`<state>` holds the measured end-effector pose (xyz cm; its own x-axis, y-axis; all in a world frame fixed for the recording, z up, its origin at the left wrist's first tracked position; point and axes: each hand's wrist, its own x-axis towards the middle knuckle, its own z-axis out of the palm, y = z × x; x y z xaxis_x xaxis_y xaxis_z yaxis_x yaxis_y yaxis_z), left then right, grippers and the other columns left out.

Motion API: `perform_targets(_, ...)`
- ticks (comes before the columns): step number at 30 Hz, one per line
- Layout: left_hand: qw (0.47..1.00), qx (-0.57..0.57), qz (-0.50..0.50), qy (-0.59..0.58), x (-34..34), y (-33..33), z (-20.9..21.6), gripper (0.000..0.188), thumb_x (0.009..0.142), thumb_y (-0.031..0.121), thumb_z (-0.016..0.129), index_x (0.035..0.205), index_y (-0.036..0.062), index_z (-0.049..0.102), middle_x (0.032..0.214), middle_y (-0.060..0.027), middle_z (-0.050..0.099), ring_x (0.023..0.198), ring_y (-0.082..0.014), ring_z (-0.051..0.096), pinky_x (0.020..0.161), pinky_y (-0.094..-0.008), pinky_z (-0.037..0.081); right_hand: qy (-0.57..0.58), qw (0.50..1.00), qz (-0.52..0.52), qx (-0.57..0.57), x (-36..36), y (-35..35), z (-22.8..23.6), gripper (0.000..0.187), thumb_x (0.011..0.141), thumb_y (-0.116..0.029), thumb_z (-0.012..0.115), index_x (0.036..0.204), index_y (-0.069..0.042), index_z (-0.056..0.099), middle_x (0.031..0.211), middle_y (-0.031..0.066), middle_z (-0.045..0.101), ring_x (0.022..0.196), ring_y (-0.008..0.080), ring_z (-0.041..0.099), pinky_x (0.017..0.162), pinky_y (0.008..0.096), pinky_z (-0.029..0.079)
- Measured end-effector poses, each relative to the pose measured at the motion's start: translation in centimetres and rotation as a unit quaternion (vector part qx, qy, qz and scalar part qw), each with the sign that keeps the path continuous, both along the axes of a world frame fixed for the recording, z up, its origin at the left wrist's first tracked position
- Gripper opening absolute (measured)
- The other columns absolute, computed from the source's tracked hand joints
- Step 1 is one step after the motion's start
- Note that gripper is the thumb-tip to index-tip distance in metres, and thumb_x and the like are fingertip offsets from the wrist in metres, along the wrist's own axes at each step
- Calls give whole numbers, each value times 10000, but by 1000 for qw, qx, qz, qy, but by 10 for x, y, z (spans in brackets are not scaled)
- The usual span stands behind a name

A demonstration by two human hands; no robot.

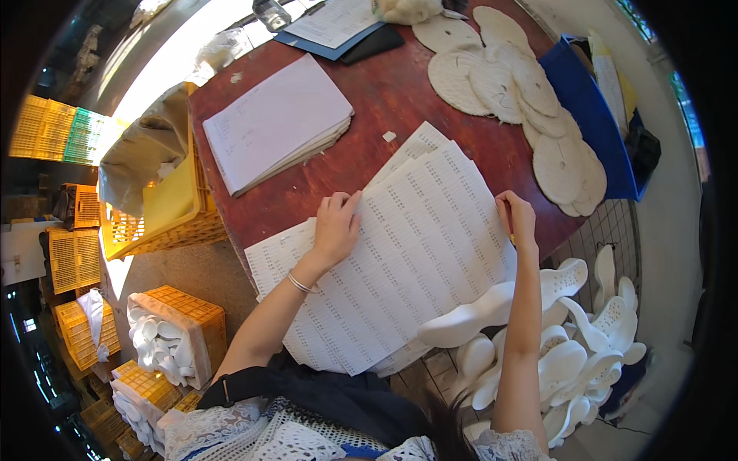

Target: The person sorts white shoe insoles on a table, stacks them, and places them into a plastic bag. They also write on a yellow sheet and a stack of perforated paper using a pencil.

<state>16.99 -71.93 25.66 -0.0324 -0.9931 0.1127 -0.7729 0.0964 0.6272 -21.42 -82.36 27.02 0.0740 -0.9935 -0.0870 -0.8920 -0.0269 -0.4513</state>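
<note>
From the head view, our only one, we look down on a fan of printed sheets lying on the red-brown table, at the edge nearest the body. The sheets lie between the two hands and stretch from there toward the body, overlapping at uneven angles. We read the top sheet's long axis as slanting from the far right to the near left. Its far corner stands up between the hands and is closer to the right hand; the left hand touches the paper near the upper left edge.

The left hand lies palm down, fingers loosely spread and lightly bent, pointing away from the body, with a bracelet at the wrist. The right hand is at the right edge of the sheets, fingers curled inward toward the paper, its forearm rising almost straight from below. At this size we cannot tell whether those fingers pinch the edge or only rest against it.

Beyond the left hand we see a stack of paper; farther to the right, quilted oval pads overlap, and white sole-shaped pieces heap up beside the right forearm
</note>
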Motion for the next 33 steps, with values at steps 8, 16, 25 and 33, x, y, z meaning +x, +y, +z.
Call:
perform_targets(8, 995, 43, -10, -91, 59, 174, 48, 698, 804, 319, 681, 1407, 89, 415, 1488, -198, 318, 1407, -386, 221, 1120, -603, 121, -135, 983, 11, -122, 71, 67, 56, 170, 926, -170, 582, 1000, -22, 621, 875, 120, 663, 804, 250, 602, 733, 331, 471)
perform_targets(16, 989, 50, -62, -125, 43, 228, -13, 694, 815, 457, 644, 1413, 169, 442, 1531, -166, 269, 1428, -344, 211, 1104, -661, 67, -225, 956, 113, -148, 194, 139, 13, 153, 890, -124, 627, 1024, -51, 619, 968, 129, 664, 954, 316, 601, 963, 392, 406)
perform_targets(25, 993, 42, 106, -14, 18, 250, 4, 719, 867, 265, 581, 1437, -38, 264, 1514, -281, 217, 1416, -436, 175, 1134, -576, 104, -14, 982, -5, -190, 51, 18, -42, 576, 849, -294, 703, 1270, 24, 473, 1314, 256, 513, 1214, 398, 489, 1020, 451, 376)
perform_targets(33, 987, 89, 124, 43, 28, 316, 6, 868, 807, 270, 686, 1453, -37, 194, 1507, -313, 170, 1405, -464, 163, 1133, -567, 134, 57, 972, -26, -226, 89, 94, -40, 601, 842, -357, 696, 1278, -9, 472, 1309, 231, 529, 1228, 384, 487, 1044, 516, 324)
